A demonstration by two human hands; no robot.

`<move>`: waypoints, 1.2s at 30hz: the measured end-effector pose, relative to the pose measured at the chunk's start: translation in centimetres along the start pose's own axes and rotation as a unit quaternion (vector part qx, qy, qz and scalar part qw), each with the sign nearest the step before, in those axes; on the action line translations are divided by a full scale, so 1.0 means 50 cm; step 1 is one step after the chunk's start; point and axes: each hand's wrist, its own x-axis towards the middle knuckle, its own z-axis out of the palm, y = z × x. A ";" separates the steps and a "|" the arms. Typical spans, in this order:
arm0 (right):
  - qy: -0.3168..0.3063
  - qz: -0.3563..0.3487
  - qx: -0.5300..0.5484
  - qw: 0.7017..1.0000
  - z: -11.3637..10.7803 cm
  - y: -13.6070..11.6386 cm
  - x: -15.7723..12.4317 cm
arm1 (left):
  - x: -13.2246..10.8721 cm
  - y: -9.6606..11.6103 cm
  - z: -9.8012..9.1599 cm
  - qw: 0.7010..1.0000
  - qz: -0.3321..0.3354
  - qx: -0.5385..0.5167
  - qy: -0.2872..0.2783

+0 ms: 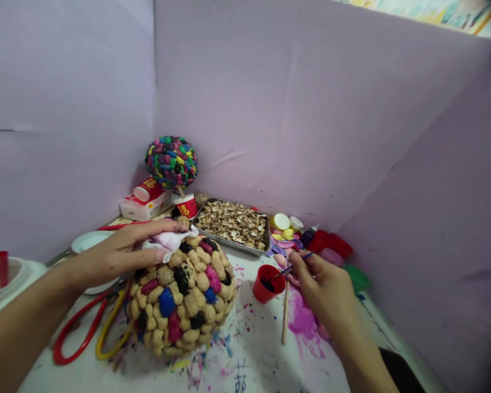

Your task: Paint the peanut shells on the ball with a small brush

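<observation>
the brush (285, 269) has its tip lost in the red cup (265, 295); right hand (326, 284) pinches the brush; left hand (124, 250), loosely open, rests on tissue (175, 240) against the peanut ball (188, 297).

One view, head-worn, was noted. It looked forward and down from above the near edge of the table (255, 335), close to the left hand (136, 243) and right hand (325, 278), facing the far edge and wall (249, 109).

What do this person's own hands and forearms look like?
The left hand and right hand are bare, without gloves. No sleeve shows on the left forearm or right forearm. Dark smudges mark the left hand near its fingertips.
</observation>
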 end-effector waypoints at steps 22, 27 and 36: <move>0.129 -0.170 0.415 0.884 -0.122 -0.100 -0.119 | -0.013 0.040 0.023 0.999 0.030 0.030 0.007; 0.133 -0.277 0.356 0.882 -0.108 -0.100 -0.130 | -0.017 0.042 0.020 0.998 0.038 0.057 -0.007; 0.126 -0.314 0.271 0.901 -0.099 -0.111 -0.144 | -0.021 0.035 0.018 0.996 0.042 0.083 -0.005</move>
